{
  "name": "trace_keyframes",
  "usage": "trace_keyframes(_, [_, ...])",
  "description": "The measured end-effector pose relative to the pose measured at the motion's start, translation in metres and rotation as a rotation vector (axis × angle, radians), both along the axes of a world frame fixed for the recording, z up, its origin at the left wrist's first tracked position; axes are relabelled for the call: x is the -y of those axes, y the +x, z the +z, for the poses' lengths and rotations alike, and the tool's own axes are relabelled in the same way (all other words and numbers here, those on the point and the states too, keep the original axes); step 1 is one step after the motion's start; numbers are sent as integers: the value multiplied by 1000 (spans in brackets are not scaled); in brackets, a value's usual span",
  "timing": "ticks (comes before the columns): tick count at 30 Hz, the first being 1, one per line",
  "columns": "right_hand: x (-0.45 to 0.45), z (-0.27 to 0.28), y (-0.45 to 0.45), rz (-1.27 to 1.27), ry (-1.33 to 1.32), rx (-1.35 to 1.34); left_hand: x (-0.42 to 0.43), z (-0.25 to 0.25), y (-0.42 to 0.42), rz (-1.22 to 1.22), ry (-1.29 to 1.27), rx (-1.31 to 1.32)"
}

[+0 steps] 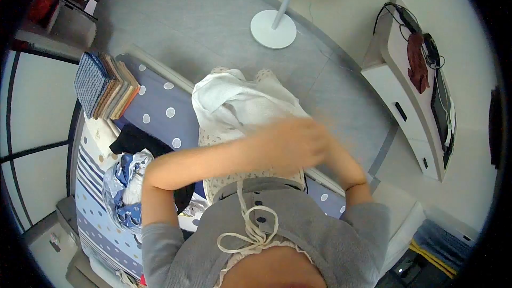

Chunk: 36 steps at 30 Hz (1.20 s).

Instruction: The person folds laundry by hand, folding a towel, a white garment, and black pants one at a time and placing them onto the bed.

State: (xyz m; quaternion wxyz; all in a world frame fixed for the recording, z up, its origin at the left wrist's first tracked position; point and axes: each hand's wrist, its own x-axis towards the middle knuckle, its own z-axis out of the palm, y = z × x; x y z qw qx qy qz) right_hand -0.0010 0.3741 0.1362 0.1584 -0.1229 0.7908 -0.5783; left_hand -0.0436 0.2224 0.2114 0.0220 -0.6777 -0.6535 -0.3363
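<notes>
A white cloth garment (240,98) lies rumpled across my lap, over pale patterned trousers (213,137). My left hand (290,141) reaches across to the right, just over the garment's near right edge. At the same spot my right hand (321,137) meets or overlaps it. Both hands are smeared by motion, so their fingers do not show clearly. Whether either one grips the cloth cannot be made out.
On the bed (152,93) to my left stand a stack of folded cloths (106,85), a black garment (136,140) and a crumpled blue-and-white heap (128,186). A white fan base (273,29) is on the floor ahead. A white cabinet (397,101) stands at right, holding cables and a maroon cloth (417,64).
</notes>
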Motion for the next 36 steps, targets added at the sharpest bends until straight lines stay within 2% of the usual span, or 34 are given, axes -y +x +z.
trace_keyframes(4, [-14,-4,27,2,49,99,-31,-24,38,-227,-211,52])
trace_keyframes(7, [-26,8,45,66,109,154,-30,-27,46,-254,-267,82])
trace_keyframes(10, [-23,24,44,104,144,89,-16,-29,39,-35,67,34])
trace_keyframes(13, [6,26,12,19,154,-154,10,-15,22,206,165,55])
trace_keyframes(17, [51,16,-44,-30,246,-287,53,-43,8,711,436,215])
trace_keyframes(19, [61,17,-52,-8,303,-253,70,-43,8,989,420,112])
trace_keyframes(22, [66,7,-44,-45,299,-213,81,-59,8,1184,427,626])
trace_keyframes(23, [66,-7,-35,-91,259,-212,92,-82,9,1091,378,998])
trace_keyframes(25, [65,-25,-18,-149,188,-198,107,-101,13,958,172,1477])
trace_keyframes(28, [65,-26,-5,-187,91,-152,107,-110,24,765,318,1747])
trace_keyframes(33, [57,-22,1,-207,-17,-61,122,-93,20,615,850,1539])
trace_keyframes(34, [52,-18,1,-199,-39,-30,135,-87,17,721,848,1447])
trace_keyframes(36, [45,-11,-1,-173,-85,34,142,-53,14,993,850,1011])
